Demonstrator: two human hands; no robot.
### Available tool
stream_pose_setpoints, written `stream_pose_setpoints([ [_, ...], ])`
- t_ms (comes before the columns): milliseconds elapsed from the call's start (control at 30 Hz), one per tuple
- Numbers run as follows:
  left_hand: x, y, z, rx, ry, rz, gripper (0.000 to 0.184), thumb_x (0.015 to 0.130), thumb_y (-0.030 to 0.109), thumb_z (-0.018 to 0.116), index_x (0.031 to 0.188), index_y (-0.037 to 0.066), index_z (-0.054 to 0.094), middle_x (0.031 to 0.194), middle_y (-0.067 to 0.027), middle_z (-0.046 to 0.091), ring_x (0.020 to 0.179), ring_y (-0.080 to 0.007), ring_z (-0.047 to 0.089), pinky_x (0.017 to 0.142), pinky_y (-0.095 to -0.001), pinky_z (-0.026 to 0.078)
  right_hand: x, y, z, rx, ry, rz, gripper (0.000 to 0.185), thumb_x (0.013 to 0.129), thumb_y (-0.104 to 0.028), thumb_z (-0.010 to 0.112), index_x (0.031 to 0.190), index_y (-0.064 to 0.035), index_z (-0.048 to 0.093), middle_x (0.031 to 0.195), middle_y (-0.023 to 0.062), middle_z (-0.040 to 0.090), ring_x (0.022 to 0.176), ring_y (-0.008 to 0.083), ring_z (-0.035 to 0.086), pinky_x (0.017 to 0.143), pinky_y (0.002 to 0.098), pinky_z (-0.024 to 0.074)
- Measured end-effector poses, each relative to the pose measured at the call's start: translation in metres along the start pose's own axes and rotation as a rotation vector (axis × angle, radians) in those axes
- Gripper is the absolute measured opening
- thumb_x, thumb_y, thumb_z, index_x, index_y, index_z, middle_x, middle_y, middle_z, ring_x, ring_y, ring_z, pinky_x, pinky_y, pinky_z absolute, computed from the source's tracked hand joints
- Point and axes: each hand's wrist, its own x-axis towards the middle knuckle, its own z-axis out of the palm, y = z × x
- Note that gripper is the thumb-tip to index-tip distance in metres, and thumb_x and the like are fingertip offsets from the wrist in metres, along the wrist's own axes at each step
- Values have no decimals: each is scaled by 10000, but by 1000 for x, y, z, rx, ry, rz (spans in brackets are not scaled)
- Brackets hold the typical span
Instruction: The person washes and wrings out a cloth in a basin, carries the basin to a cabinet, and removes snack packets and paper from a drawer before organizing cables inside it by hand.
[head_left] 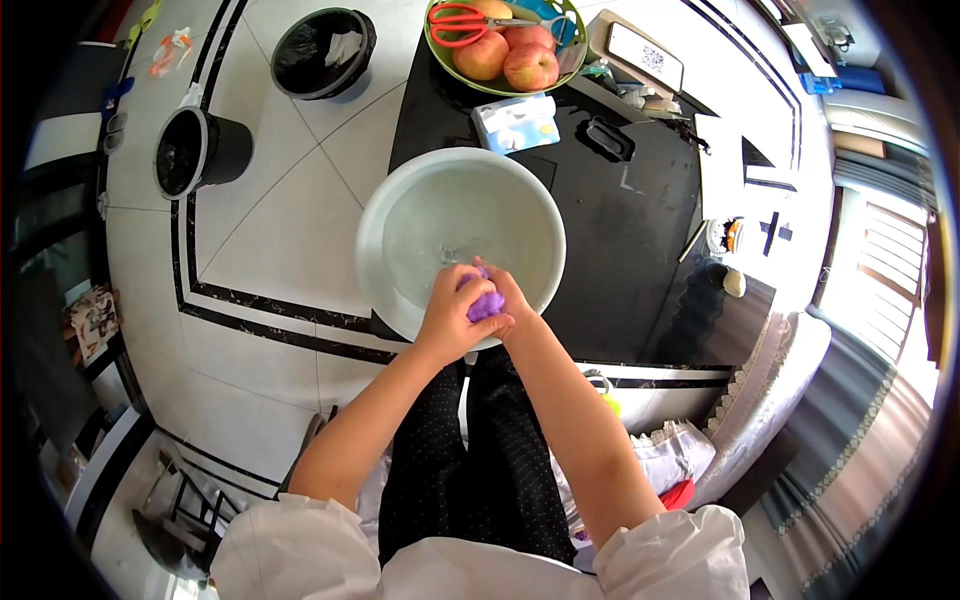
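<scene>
While a small black bin (pixel 229 152) lies tilted on the tiled floor (pixel 262 190) at left, a second bin (pixel 365 72), lined with black plastic and holding something white, is farther back and to its right. Next comes the pale round basin (pixel 375 235), set at the near left corner of the black table (pixel 620 265) and jutting past its left edge, with clear water inside. Above its near side, toward the rim, the right hand (pixel 450 305) curls around a purple bundle (pixel 487 304), fingers bent and partly closed. The left hand (pixel 508 292) closes on the bundle from the other side, so both grip it together; whether it is cloth or sponge cannot be told. Toward the far left corner is a green basket (pixel 483 88) of red-and-yellow apples (pixel 531 67), with red-handled scissors (pixel 459 24) on top. Just beside it, between basket and basin, lies a blue-and-white packet (pixel 517 124). Farther right is a black tray (pixel 606 139), and behind that, by the far edge, a card with a square code (pixel 645 57).
</scene>
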Motion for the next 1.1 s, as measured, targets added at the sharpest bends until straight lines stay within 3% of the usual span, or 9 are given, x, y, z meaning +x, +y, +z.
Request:
stream_pose_setpoints([
  [33,0,-2,1,9,9,40,419,621,258,835,878,67,565,985,-80,503,934,-285,483,810,-393,424,3,4,-2,-7,120,-79,320,958,-349,427,996,-41,503,859,79,583,703,226,594,654,395,536],
  [67,3,0,1,18,19,79,401,623,259,834,844,65,561,966,-76,509,922,-283,484,794,-393,426,6,4,-7,-386,40,-215,275,948,-315,448,995,-54,519,884,75,583,744,221,592,659,383,532],
  [100,6,2,1,3,49,112,354,626,224,828,757,65,540,897,-72,516,875,-289,496,750,-395,429,9,3,-12,-521,7,-271,275,948,-315,448,992,-53,520,882,75,583,742,221,592,658,383,531],
  [300,14,2,4,46,27,113,228,664,175,761,707,67,565,784,-55,514,802,-275,519,723,-396,434,19,8,-9,-86,100,-112,279,949,-316,447,977,-49,522,870,74,583,730,220,590,650,379,527],
  [633,21,-1,7,89,7,3,153,733,153,669,657,71,565,643,-61,516,634,-263,525,588,-377,442,21,17,-5,-24,205,-167,286,950,-317,447,952,-42,526,850,73,583,711,218,587,638,372,519],
  [900,20,-3,11,52,12,-139,220,776,176,614,622,44,530,598,-69,530,561,-275,525,518,-380,429,19,26,-6,27,321,-235,294,951,-319,446,932,-37,529,834,71,583,696,216,585,628,366,513],
  [1100,14,-15,20,-177,21,-470,278,813,193,584,634,-4,505,544,-123,500,478,-282,435,481,-374,359,13,28,-9,35,430,-272,301,952,-320,446,917,-33,531,821,70,583,685,215,583,620,362,509],
])
